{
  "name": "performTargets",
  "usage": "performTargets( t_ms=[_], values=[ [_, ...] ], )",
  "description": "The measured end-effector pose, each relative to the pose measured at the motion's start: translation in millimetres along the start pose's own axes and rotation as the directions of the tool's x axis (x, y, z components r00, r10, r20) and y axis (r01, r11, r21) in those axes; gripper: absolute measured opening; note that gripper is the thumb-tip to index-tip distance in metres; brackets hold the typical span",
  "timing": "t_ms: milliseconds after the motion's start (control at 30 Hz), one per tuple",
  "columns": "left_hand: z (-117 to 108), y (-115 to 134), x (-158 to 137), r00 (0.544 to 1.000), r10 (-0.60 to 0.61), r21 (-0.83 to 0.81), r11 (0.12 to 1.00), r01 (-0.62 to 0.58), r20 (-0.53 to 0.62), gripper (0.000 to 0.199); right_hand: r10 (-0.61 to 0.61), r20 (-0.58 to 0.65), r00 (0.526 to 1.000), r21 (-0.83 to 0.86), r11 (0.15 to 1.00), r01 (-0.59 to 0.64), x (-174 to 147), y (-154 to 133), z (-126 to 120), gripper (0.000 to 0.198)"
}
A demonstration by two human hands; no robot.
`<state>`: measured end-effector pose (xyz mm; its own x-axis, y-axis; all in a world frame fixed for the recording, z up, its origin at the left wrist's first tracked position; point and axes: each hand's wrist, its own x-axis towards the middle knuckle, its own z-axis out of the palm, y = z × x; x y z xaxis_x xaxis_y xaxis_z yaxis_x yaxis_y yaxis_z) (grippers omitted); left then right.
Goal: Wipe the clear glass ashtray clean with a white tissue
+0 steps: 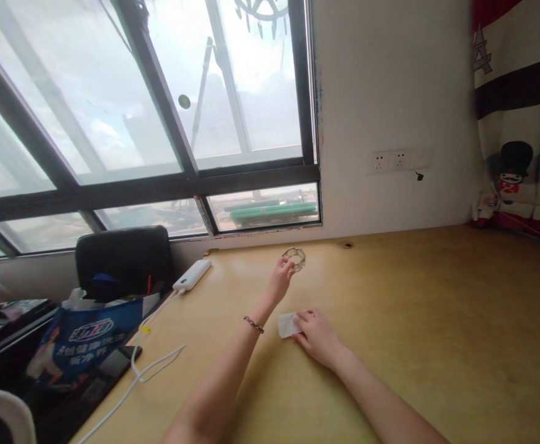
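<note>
My left hand (281,281), with a braided bracelet on its wrist, is stretched toward the back of the wooden table (390,308). Its fingers pinch the near left rim of a round, clear glass ashtray (300,259). Closer to me, my right hand (317,336) is closed on a folded white tissue (287,325) at the tabletop. The tissue sticks out to the left of the fingers, and part of it is hidden beneath them.
A white power bank (192,275) with a white cable (140,370) lies along the table's left edge. Beyond that edge are a blue bag (89,333) and a black chair (122,256). The wall with sockets (389,161) and the window bound the back.
</note>
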<state>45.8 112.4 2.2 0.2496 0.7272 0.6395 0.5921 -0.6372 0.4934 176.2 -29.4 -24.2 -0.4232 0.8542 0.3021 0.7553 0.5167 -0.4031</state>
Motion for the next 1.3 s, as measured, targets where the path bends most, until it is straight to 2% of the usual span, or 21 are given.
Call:
performTargets(
  t_ms=[133,267,433,867,1033,1133,1167,1233,1300],
  values=[
    [-63.8,-69.8,-31.6,0.985,-0.142,0.018,0.989,0.144,-0.099,0.016,-0.019,-0.02,1.0,-0.01,1.0,0.019,1.1,-4.7,-1.7,0.019],
    [-94.7,-113.2,-54.8,0.974,-0.196,0.051,0.978,0.203,-0.114,0.018,-0.034,-0.009,0.999,-0.002,0.999,0.034,2.5,-5.1,-0.8,0.019],
    [-97.4,-137.1,-63.9,0.97,-0.231,0.116,0.964,0.239,-0.079,0.019,-0.041,-0.023,0.999,0.022,0.999,0.041,2.9,-5.4,0.7,0.021],
    [-91.9,-141.5,-63.7,0.962,-0.273,0.276,0.922,0.271,-0.032,0.025,-0.059,-0.02,0.998,0.081,0.995,0.06,3.0,-2.3,6.6,0.028],
    [-97.2,-125.7,-63.9,0.956,-0.285,0.359,0.886,0.292,-0.074,0.036,-0.062,-0.012,0.998,0.105,0.992,0.063,3.9,0.0,4.2,0.028],
    [-94.9,-91.5,-61.7,0.971,-0.167,0.458,0.859,0.227,-0.169,0.044,-0.066,-0.021,0.998,0.13,0.989,0.069,4.7,5.6,4.4,0.026],
    [-89.7,-75.2,-61.9,0.983,-0.107,0.486,0.858,0.169,-0.152,0.041,-0.065,-0.029,0.997,0.142,0.987,0.068,5.1,8.1,5.5,0.026],
    [-70.6,-37.6,-66.7,1.0,-0.012,0.485,0.875,0.014,-0.008,0.029,-0.051,-0.051,0.997,0.172,0.983,0.06,6.2,13.1,9.1,0.027],
    [-41.9,1.7,-78.7,0.975,0.062,0.39,0.91,-0.144,0.215,0.028,-0.034,-0.068,0.997,0.216,0.975,0.048,7.4,17.2,12.4,0.027]
  ],
)
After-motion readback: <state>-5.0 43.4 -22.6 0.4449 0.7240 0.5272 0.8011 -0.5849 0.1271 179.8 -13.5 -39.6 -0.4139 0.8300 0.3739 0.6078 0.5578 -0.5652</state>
